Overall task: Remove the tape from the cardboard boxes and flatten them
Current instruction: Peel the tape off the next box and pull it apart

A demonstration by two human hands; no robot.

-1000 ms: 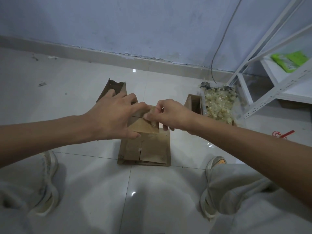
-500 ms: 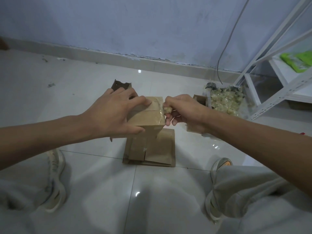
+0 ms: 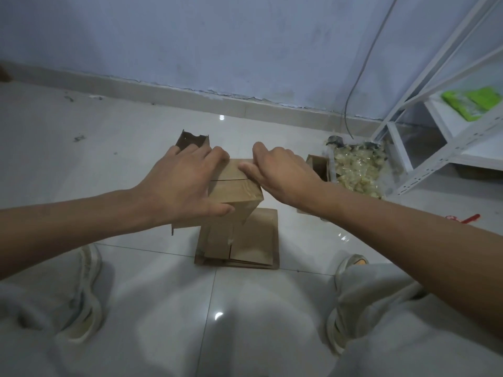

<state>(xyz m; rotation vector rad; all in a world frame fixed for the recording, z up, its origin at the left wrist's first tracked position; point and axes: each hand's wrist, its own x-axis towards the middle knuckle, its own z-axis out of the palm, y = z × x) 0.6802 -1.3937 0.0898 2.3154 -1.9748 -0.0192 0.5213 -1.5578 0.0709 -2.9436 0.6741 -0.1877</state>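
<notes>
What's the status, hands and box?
Left hand grips box. Right hand on its top seam. Flattened stack beneath. Nothing blocking.

Plenty of open floor tile (image 3: 89,170) off to the left and down between the shoes, but the right side's cramped — an open box (image 3: 317,165), a bag of tape scraps (image 3: 359,170) and the white shelf frame (image 3: 435,148) crowd in there, with flattened cardboard (image 3: 253,240) lying dead center.

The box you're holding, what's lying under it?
Under the held box, flattened cardboard lies stacked on the floor tiles. The box and left hand cover its far part.
</notes>
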